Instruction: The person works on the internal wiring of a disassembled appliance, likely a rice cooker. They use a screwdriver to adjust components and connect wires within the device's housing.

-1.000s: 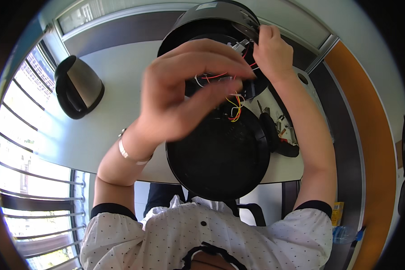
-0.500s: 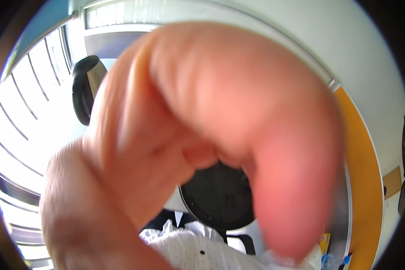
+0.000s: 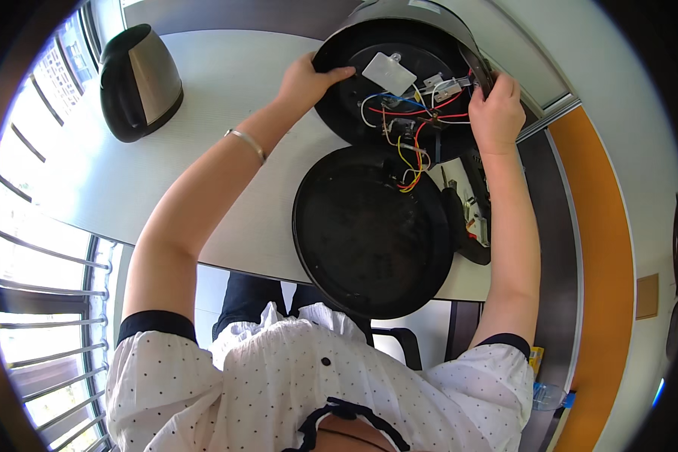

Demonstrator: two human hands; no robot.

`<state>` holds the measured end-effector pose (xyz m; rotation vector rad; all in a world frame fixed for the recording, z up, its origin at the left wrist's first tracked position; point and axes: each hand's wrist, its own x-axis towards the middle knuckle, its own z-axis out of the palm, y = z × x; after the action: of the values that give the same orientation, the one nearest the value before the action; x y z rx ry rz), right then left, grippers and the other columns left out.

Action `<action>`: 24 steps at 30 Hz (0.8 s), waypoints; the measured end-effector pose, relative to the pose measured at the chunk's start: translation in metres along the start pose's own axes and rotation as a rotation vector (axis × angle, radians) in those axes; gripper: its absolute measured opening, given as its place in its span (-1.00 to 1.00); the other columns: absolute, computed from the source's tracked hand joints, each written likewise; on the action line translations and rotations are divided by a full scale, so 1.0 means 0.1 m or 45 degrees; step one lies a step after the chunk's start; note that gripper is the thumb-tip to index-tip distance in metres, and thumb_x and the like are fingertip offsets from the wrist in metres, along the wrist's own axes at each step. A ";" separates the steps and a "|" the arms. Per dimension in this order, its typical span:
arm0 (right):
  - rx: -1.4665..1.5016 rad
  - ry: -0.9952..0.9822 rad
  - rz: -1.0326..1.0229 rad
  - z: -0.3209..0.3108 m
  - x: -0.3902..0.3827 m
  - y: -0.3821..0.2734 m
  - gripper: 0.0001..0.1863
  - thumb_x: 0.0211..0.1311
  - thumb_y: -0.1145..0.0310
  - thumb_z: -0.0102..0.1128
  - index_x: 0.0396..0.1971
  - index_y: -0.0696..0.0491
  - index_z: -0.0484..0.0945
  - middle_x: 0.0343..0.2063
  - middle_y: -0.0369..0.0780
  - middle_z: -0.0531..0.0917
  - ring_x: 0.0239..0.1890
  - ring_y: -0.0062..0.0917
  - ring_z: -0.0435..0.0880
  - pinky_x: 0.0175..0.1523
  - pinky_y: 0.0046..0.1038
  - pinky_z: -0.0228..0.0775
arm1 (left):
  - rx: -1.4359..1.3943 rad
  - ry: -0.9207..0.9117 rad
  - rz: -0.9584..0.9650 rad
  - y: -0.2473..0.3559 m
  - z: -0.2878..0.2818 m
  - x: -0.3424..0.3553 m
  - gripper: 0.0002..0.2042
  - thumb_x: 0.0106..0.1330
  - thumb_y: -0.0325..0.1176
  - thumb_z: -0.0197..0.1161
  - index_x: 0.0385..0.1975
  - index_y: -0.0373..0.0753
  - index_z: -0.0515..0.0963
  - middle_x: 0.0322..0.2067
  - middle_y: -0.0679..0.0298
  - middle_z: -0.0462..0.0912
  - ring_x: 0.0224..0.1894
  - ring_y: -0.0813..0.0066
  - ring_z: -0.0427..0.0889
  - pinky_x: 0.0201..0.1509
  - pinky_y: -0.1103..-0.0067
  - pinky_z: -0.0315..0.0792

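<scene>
A round black appliance housing (image 3: 346,109) is tilted up at the far side of the table, its open inside facing me. My left hand (image 3: 309,83) grips its left rim, thumb over the inner edge. On the right rim my right hand (image 3: 497,113) is closed round the edge beside a metal strip. Inside are a pale square plate (image 3: 389,73), a metal bracket (image 3: 448,89) and red, blue, white and yellow wires (image 3: 422,120). Some wires run down to a round black pan-like half (image 3: 373,233), which lies nearer me, touched by neither hand.
A steel and black kettle (image 3: 147,83) stands at the far left of the pale table (image 3: 226,68). Small tools and parts (image 3: 471,211) lie right of the pan, partly behind my right forearm. A barred window is at the left; an orange panel (image 3: 599,226) stands at the right.
A large blurred hand close to the camera covered most of the view before. Now both hands are out at the far side, holding the housing's rim.
</scene>
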<state>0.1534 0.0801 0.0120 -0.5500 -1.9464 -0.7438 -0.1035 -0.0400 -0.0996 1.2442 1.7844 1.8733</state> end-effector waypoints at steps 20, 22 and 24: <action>0.072 0.126 0.298 -0.13 -0.16 -0.05 -0.67 -0.10 0.42 0.31 -0.30 0.09 0.40 -0.32 -0.16 0.51 -0.41 -0.18 0.60 -0.40 -0.23 0.49 | 0.884 0.346 0.586 0.86 -0.30 0.05 -0.83 0.26 -0.34 0.09 -0.44 -0.29 0.54 -0.48 0.02 0.61 -0.37 -0.03 0.57 -0.28 0.27 0.47; 0.116 0.143 0.324 -0.13 -0.24 -0.05 -0.67 -0.11 0.44 0.30 -0.30 0.11 0.40 -0.32 -0.14 0.51 -0.37 -0.15 0.59 -0.34 -0.21 0.47 | 0.900 0.405 0.694 0.91 -0.27 0.05 -0.84 0.26 -0.34 0.09 -0.46 -0.28 0.54 -0.50 0.07 0.62 -0.39 0.01 0.58 -0.31 0.29 0.48; 0.138 0.155 0.355 -0.12 -0.36 -0.06 -0.67 -0.11 0.46 0.29 -0.30 0.13 0.40 -0.33 -0.12 0.51 -0.34 -0.13 0.57 -0.29 -0.19 0.45 | 0.928 0.471 0.875 0.93 -0.25 0.07 -0.85 0.24 -0.35 0.10 -0.47 -0.24 0.55 -0.52 0.13 0.62 -0.42 0.07 0.59 -0.34 0.31 0.48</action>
<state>0.1730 0.0650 -0.0169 -0.6771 -1.7412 -0.4809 -0.0928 -0.0710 -0.0091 2.0832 2.6346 1.9099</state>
